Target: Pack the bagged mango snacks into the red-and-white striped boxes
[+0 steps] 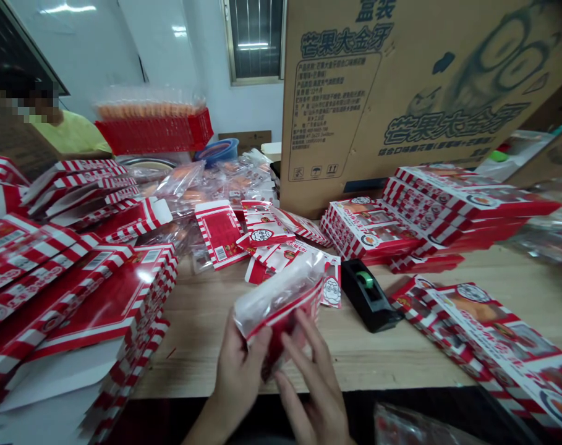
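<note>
Between my two hands, above the near edge of the table, is a red and white printed packet [287, 309] with a clear plastic part along its top; motion blurs it somewhat. My left hand [243, 352] grips its left end, thumb on the near face. At the right end, my right hand [311, 371] touches the near face with fingers spread. Behind the packet lie several flat red and white printed pouches [266, 228]. A black tape dispenser [368, 296] with green tape stands to the right of my hands.
Stacked flattened red and white boxes [99, 290] fill the left side. Filled boxes [447, 216] are piled at the right, with more boxes [498, 340] nearer. A large cardboard carton [336, 142] stands behind. Clear bags [234, 176] lie at the back. A person in yellow [79, 133] is far left.
</note>
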`<state>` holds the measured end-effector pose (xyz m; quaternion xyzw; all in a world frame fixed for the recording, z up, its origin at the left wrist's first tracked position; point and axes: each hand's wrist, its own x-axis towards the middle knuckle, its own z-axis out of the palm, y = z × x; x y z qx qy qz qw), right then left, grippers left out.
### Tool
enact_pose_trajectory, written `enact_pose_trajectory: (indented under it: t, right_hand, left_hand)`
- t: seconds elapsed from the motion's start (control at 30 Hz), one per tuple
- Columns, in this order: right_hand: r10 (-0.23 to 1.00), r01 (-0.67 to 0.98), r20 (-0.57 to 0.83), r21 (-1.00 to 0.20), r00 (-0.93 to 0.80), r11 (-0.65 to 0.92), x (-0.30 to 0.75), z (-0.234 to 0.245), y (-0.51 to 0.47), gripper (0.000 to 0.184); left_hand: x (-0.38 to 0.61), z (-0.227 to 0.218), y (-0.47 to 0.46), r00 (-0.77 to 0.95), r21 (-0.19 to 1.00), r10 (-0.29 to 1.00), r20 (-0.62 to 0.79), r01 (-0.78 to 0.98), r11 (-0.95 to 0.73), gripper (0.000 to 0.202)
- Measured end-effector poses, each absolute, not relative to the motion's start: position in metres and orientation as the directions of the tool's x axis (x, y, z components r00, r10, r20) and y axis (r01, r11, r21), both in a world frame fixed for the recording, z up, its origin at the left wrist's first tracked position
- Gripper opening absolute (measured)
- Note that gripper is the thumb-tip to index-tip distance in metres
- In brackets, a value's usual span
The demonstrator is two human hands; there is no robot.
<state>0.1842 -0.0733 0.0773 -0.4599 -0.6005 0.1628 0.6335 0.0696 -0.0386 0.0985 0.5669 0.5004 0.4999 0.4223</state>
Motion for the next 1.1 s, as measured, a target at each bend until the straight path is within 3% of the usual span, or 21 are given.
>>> enact_pose_trajectory:
  t: [0.1,0.23,0.4,0.5,0.6,0.73,0.8,0.87,0.93,1.0,1.1]
  right_hand:
    - [0.741,0.341,0.557,-0.826,0.376,0.448,0.21,0.083,-0.059,0.055]
    - [0.82,0.116,0.406,-0.912,0.403,0.394,0.23,0.086,-0.044,0.039]
    - [0.69,0.322,0.652,-0.757,0.315,0.568,0.234,0.077,-0.036,0.039]
    - [0.666,0.4,0.715,-0.686,0.214,0.607,0.242,0.074,-0.032,0.039]
    - [0.684,0.387,0.714,-0.679,0.15,0.624,0.25,0.08,-0.032,0.028]
    - [0.759,0.286,0.635,-0.761,0.143,0.582,0.249,0.099,-0.042,0.015]
    - [0.819,0.19,0.55,-0.832,0.162,0.521,0.245,0.108,-0.046,0.016]
    - [0.865,0.057,0.468,-0.883,0.179,0.466,0.242,0.114,-0.048,0.002]
    - [0.899,-0.023,0.426,-0.902,0.106,0.43,0.243,0.119,-0.049,0.023]
    - [0.901,-0.023,0.434,-0.901,-0.021,0.434,0.247,0.121,-0.049,0.028]
    - [0.866,0.006,0.485,-0.872,-0.12,0.489,0.254,0.123,-0.05,0.03]
  left_hand:
    - [0.064,0.092,-0.025,-0.23,0.928,0.916,0.328,0.261,-0.266,0.044]
    - [0.063,0.076,-0.012,-0.266,0.73,0.694,0.669,0.409,-0.548,0.043]
    - [0.061,0.056,0.005,-0.239,0.545,0.492,0.837,0.443,-0.711,0.028]
    - [0.058,0.051,0.012,-0.172,0.489,0.46,0.871,0.399,-0.776,0.022]
    - [0.057,0.056,0.008,-0.095,0.521,0.518,0.85,0.291,-0.802,0.019]
    - [0.06,0.08,-0.01,0.013,0.682,0.691,0.723,0.148,-0.716,0.032]
    - [0.06,0.095,-0.016,0.032,0.784,0.784,0.62,0.003,-0.621,0.024]
    - [0.056,0.108,-0.016,0.101,0.852,0.861,0.498,-0.244,-0.464,0.037]
    - [0.049,0.12,-0.011,0.301,0.881,0.873,0.383,-0.404,-0.247,0.056]
    - [0.04,0.131,-0.003,0.519,0.931,0.801,0.3,-0.34,-0.129,0.05]
    - [0.031,0.142,0.007,0.654,0.967,0.715,0.248,-0.216,-0.138,0.03]
